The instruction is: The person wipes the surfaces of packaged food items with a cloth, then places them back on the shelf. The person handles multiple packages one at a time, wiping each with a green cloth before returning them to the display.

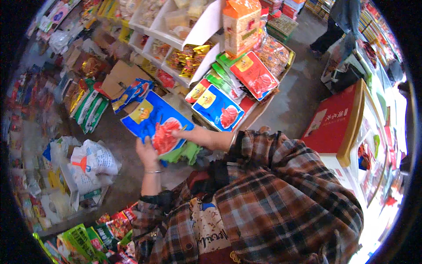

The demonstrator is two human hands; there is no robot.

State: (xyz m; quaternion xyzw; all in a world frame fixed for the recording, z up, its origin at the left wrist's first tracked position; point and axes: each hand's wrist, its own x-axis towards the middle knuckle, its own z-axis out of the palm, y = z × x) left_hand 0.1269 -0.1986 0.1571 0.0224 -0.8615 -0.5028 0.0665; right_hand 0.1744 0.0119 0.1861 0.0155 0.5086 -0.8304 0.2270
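Between my two hands is a large flat blue food packet (141, 114) with a yellow emblem and a picture of red food. My left hand (147, 152) grips its lower left edge; a thin bangle circles that wrist. My right hand (194, 135) holds the lower right part, its thumb lying over the food picture. Something crumpled and green (189, 152) shows just below the packet, and I cannot tell whether a hand touches it. Just right of the packet, a similar blue packet (216, 109) lies on the stacked goods, near a red packet (254, 76).
A carton (260, 114) holds bagged goods and a tall orange-topped package (242, 29). White tiered bins (184, 43) hold wrapped sweets. At left, a knotted white plastic bag (94, 161) sits by shelving. A red-sided counter (333, 118) stands at right. A person (343, 19) is at the far right.
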